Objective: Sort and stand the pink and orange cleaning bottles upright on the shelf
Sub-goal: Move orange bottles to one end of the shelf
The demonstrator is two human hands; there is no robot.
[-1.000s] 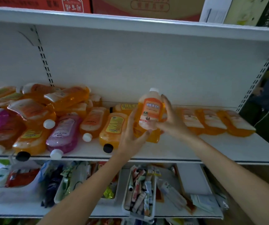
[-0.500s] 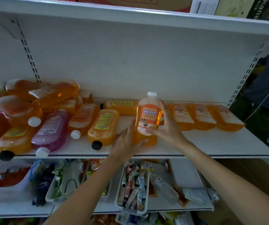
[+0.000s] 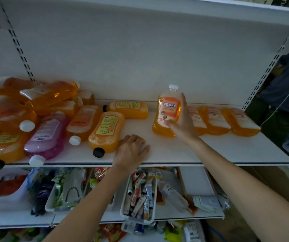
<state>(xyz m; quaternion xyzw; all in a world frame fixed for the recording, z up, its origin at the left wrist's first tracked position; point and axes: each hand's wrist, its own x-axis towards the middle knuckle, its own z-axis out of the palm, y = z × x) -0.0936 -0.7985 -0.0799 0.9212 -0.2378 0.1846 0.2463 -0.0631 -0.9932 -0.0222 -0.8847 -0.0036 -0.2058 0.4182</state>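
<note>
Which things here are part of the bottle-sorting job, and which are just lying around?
Part of the job:
upright orange bottle held by the right hand
lying orange bottles
lying pink bottle
shelf

Just lying around:
tray of small packets below
boxes on top

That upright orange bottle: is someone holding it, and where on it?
Yes. The right hand grips the upright orange bottle by its right side and lower label. The left hand holds nothing and rests flat on the shelf.
</note>
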